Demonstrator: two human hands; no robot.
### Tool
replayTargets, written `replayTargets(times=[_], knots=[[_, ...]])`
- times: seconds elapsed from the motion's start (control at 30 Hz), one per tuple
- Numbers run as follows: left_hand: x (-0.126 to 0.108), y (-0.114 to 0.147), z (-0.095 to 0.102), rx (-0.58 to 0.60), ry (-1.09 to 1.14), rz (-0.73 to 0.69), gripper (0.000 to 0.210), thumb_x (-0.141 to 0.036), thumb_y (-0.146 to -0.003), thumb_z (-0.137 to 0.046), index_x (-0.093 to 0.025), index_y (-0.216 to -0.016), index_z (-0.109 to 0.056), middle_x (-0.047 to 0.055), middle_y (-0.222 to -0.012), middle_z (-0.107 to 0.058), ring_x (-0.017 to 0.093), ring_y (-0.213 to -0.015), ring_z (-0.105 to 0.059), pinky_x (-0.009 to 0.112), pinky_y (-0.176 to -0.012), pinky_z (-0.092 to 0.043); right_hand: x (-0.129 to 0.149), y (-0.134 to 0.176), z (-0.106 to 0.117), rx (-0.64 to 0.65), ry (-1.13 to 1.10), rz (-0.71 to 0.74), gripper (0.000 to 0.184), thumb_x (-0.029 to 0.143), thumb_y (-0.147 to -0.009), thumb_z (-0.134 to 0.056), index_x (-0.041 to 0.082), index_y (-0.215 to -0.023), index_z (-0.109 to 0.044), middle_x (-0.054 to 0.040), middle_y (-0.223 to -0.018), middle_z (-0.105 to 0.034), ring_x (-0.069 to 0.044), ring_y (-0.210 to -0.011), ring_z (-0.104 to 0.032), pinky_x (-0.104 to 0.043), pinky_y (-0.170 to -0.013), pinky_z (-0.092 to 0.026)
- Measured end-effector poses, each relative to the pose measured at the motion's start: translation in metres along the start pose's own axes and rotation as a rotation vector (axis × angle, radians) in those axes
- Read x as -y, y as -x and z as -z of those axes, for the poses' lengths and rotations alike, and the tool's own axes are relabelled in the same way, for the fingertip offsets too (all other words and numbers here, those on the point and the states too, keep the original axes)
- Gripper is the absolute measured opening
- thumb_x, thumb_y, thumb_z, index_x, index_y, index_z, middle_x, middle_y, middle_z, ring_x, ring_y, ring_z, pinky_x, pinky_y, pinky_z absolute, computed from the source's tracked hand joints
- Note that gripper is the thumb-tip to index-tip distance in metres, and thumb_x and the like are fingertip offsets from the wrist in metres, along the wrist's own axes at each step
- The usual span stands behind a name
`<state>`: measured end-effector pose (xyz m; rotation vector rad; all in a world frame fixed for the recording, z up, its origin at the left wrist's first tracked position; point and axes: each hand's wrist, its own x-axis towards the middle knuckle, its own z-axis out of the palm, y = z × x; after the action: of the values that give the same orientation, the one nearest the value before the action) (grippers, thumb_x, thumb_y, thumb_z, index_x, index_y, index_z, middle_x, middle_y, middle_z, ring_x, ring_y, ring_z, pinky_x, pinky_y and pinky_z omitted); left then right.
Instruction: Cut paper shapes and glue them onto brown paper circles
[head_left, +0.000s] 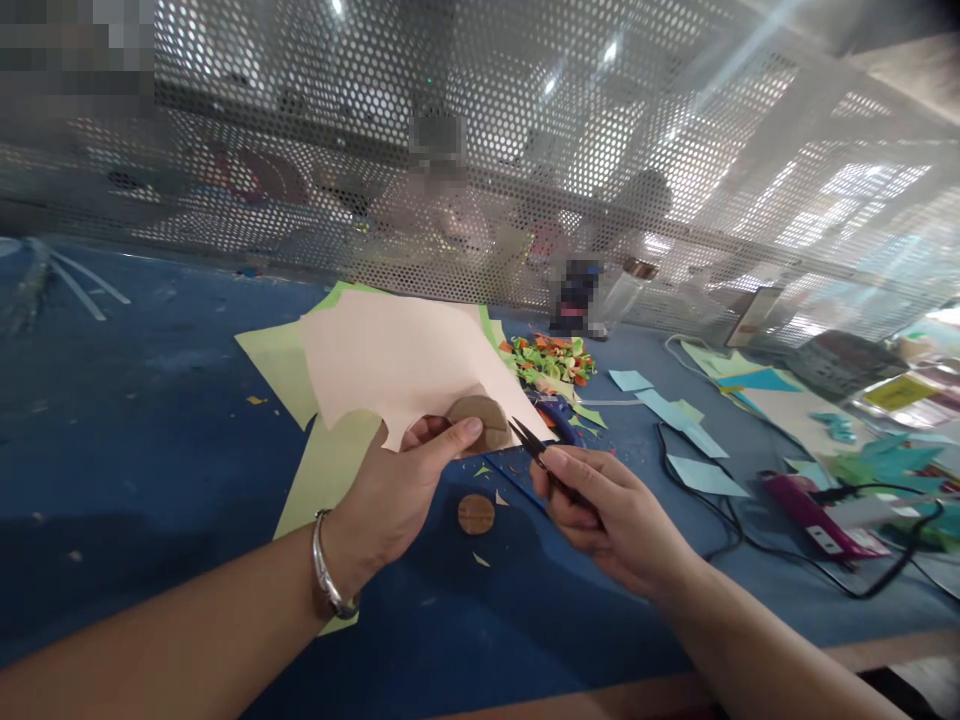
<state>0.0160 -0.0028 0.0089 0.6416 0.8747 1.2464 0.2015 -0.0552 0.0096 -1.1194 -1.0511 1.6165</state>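
My left hand (405, 490) is closed on the lower edge of a large pale pink paper sheet (390, 340), with the thumb pressing a brown cardboard disc (491, 420) against it. Curved bites are cut from the sheet's lower left edge. In my right hand (600, 510) is a slim black tool (531, 441) with narrow pointed tips close to the disc's right side; whether it is tweezers or small scissors is unclear. Below the hands, a second brown disc (475, 514) lies on the blue table among small paper scraps.
Light green paper sheets (330, 490) lie beneath the pink one. Behind is a pile of green and orange curled paper pieces (551, 360). Blue paper slips (705, 475), black cables and a magenta power strip (821, 515) occupy the right. A perforated metal screen (300, 120) bounds the back.
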Motion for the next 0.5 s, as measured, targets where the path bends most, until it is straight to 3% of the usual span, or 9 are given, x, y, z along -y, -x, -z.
replayTargets(times=[0.27,0.4,0.5], knots=[[0.0036,0.0042,0.0011,0.048,-0.095,0.012,0.032,-0.023,-0.066,-0.088,-0.016,-0.089,-0.066,0.004,-0.093,-0.070,0.019,-0.096,-0.064,0.033,-0.093,-0.048,0.0011,-0.0019,0.0033,0.023,-0.059,-0.024,0.037,0.047,-0.094,-0.062,0.015,-0.077,-0.059,0.0111,-0.048,-0.027,-0.002,-0.040,-0.013,-0.015,-0.036,-0.009],[0.0036,0.0077,0.0015,0.127,-0.144,0.050,0.031,-0.029,-0.066,-0.088,-0.018,-0.086,-0.068,0.005,-0.095,-0.073,0.022,-0.103,-0.065,0.035,-0.097,-0.046,0.0008,-0.0016,0.0042,0.031,-0.054,-0.011,0.036,0.047,-0.094,-0.062,0.014,-0.078,-0.060,0.0111,-0.048,-0.027,-0.002,-0.040,-0.013,-0.015,-0.036,-0.009],[0.0031,0.0084,0.0015,0.077,-0.151,0.091,0.031,-0.030,-0.064,-0.089,-0.019,-0.082,-0.065,0.003,-0.090,-0.073,0.022,-0.104,-0.065,0.034,-0.098,-0.046,0.0015,-0.0004,0.0037,0.025,-0.042,-0.004,0.037,0.047,-0.094,-0.063,0.014,-0.077,-0.060,0.0114,-0.048,-0.026,-0.002,-0.040,-0.013,-0.015,-0.036,-0.010]])
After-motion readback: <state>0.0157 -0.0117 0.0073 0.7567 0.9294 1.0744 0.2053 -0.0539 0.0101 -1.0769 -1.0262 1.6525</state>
